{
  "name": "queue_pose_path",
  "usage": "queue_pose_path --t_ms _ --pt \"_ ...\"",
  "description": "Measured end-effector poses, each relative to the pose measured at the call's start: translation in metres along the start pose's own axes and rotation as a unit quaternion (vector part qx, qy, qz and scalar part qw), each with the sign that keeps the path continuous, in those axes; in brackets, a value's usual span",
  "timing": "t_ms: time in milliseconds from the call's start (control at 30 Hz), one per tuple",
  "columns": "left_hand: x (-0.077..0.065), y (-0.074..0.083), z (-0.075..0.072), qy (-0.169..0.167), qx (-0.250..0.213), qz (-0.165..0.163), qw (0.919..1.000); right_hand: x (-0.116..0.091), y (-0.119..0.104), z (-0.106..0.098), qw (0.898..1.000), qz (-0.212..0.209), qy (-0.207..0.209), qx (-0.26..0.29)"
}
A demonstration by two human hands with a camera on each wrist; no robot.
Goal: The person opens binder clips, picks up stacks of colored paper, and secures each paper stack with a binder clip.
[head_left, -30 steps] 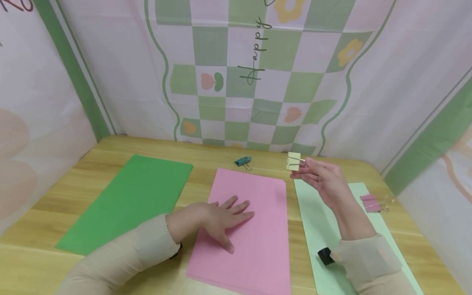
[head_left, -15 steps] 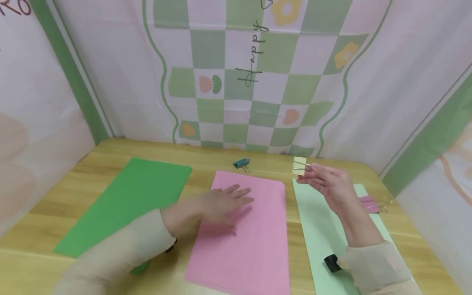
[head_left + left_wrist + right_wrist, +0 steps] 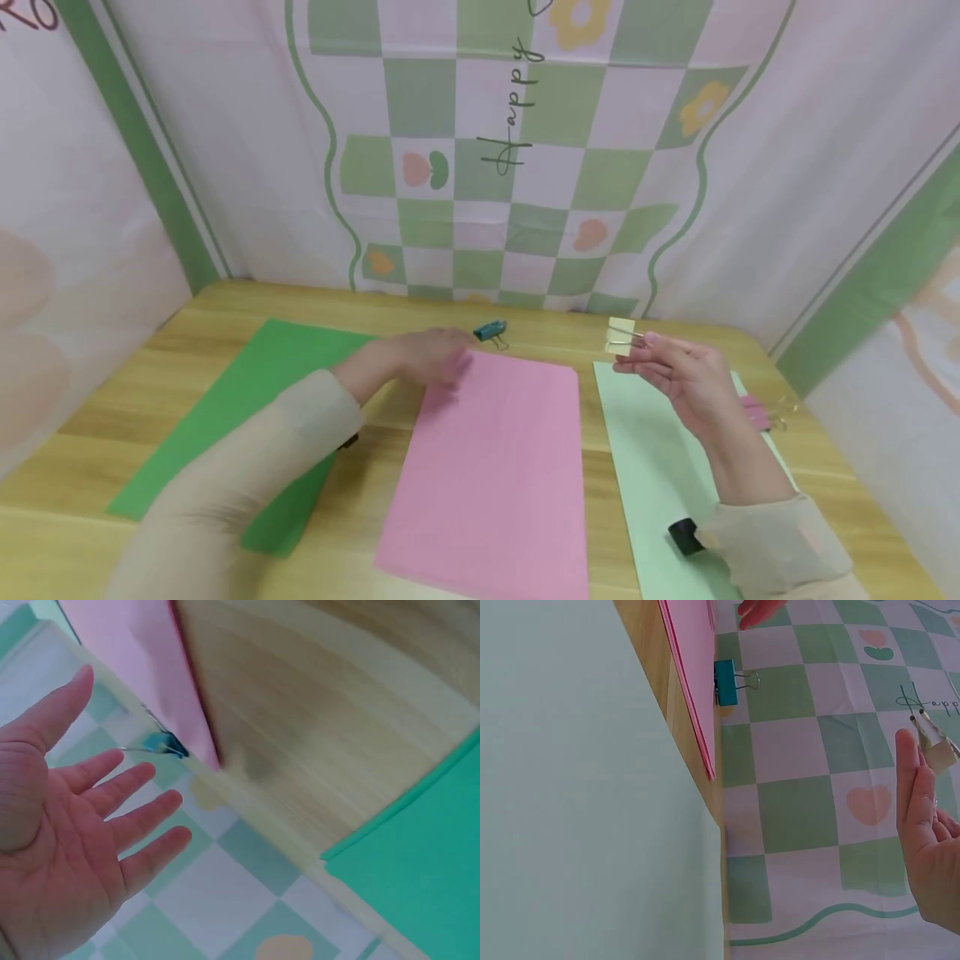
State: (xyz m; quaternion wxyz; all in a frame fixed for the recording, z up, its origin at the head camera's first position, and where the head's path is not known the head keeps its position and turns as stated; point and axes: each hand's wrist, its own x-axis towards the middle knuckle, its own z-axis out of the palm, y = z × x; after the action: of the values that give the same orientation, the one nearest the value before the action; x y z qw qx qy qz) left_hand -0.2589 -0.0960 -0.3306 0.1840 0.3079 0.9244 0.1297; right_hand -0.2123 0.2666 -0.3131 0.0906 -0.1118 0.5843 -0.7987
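Observation:
In the head view, my right hand [image 3: 693,385] pinches a pale yellow binder clip [image 3: 620,337] by its wire handles, held up above the far end of a light green paper sheet [image 3: 648,450]. My left hand [image 3: 426,357], slightly blurred, is over the far left corner of a stack of pink paper [image 3: 498,475]. The left wrist view shows the same left hand [image 3: 82,832] palm on, its fingers spread and holding nothing. Just beyond the pink stack, close to the left fingertips, lies a teal binder clip [image 3: 491,331].
Green paper [image 3: 262,383] lies at the left of the wooden table [image 3: 600,492], partly behind the left sleeve. A pink binder clip [image 3: 754,412] is at the right, partly covered by the right wrist. A patterned curtain [image 3: 487,167] hangs behind the table.
My left hand has lifted off the middle of the pink stack and moved toward its far left corner. The right hand has shifted slightly right with the yellow binder clip.

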Motion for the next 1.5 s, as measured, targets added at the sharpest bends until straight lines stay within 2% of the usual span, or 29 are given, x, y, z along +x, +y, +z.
queue_pose_path --t_ms 167,467,600,833,967,1200,1367,1500 --pt "0.011 -0.009 -0.001 -0.001 -0.028 -0.011 0.9995 0.0 0.0 -0.003 1.0 -0.006 -0.006 -0.005" --pt "0.021 -0.014 -0.005 0.0 -0.043 -0.028 0.9987 -0.001 -0.002 -0.009 1.0 -0.019 -0.013 0.008" --pt "0.023 -0.015 -0.004 0.0 -0.028 -0.032 0.9991 0.0 -0.003 -0.009 1.0 -0.019 -0.011 0.009" --pt "0.03 -0.01 -0.001 -0.012 0.052 -0.055 0.9971 0.001 -0.002 -0.008 0.999 -0.025 -0.023 0.025" --pt "0.032 -0.008 0.001 -0.02 0.056 -0.078 0.9952 0.002 0.0 -0.008 0.999 -0.024 -0.024 0.031" --pt "0.03 0.002 0.0 -0.046 0.063 -0.116 0.9902 0.002 0.0 -0.008 0.999 -0.017 -0.023 0.03" --pt "0.027 0.011 0.0 -0.089 0.038 -0.161 0.9822 0.001 0.001 -0.007 0.999 -0.01 -0.023 0.039" --pt "0.026 0.012 -0.002 -0.117 0.035 -0.179 0.9763 0.001 0.001 -0.005 0.999 -0.008 -0.021 0.037"
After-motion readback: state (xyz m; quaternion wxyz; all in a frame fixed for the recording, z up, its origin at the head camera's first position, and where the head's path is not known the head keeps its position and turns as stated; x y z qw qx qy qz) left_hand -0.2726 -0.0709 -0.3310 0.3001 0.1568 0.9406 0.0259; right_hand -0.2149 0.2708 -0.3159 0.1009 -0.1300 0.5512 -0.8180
